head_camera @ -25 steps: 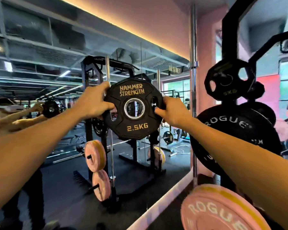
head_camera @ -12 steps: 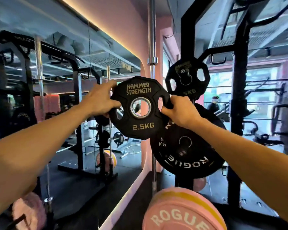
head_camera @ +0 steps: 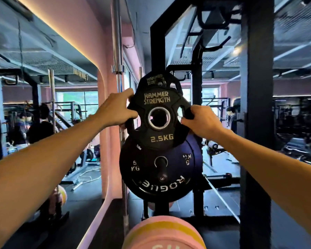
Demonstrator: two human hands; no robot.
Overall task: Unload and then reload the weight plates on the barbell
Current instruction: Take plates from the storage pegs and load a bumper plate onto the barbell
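both hands hold the 2.5kg plate (head_camera: 158,121) by its rim cut-outs, the left hand (head_camera: 115,109) with fingers curled round the left edge and the right hand (head_camera: 202,122) gripping the right edge, and the plate hangs in the air in front of the storage rack (head_camera: 157,51), just above the rogue plate (head_camera: 160,169) on its peg (head_camera: 162,170). my guess is the plate is headed for the upper peg behind it, hidden from view. if the centre hole misses that peg, the plate could knock the smaller plate (head_camera: 155,80) above or slip from the fingers onto the pink plate (head_camera: 163,234) below the rogue plate.
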